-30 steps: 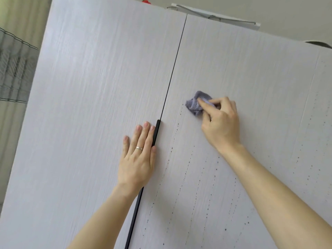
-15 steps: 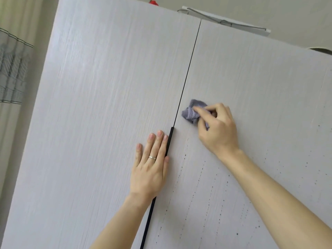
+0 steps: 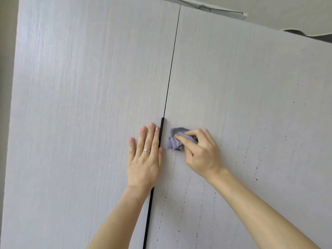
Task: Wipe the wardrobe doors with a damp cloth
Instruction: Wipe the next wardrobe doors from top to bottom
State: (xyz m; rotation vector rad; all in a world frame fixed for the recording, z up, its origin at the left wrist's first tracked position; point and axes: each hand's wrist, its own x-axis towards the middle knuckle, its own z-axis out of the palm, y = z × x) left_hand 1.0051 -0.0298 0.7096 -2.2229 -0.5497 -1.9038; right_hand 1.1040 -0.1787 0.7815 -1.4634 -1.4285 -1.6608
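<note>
Two pale grey wood-grain wardrobe doors fill the view: the left door (image 3: 80, 105) and the right door (image 3: 251, 87), split by a thin dark gap. A long black handle strip (image 3: 162, 126) runs down the gap. My left hand (image 3: 145, 159), wearing a ring, lies flat on the left door beside the handle, fingers together and pointing up. My right hand (image 3: 201, 150) presses a small bunched lilac cloth (image 3: 175, 140) against the right door, just right of the handle's top. Lines of small dark specks run down the right door below and right of the cloth.
A flat white object with a wire hanger (image 3: 206, 9) lies on top of the wardrobe. A dark item (image 3: 316, 35) peeks over the top edge at the far right. A strip of wall or curtain borders the left edge.
My right hand has slid the cloth down and leftward, closer to the handle. My left hand stays flat on the left door. The camera has shifted, so the doors sit further right in view.
</note>
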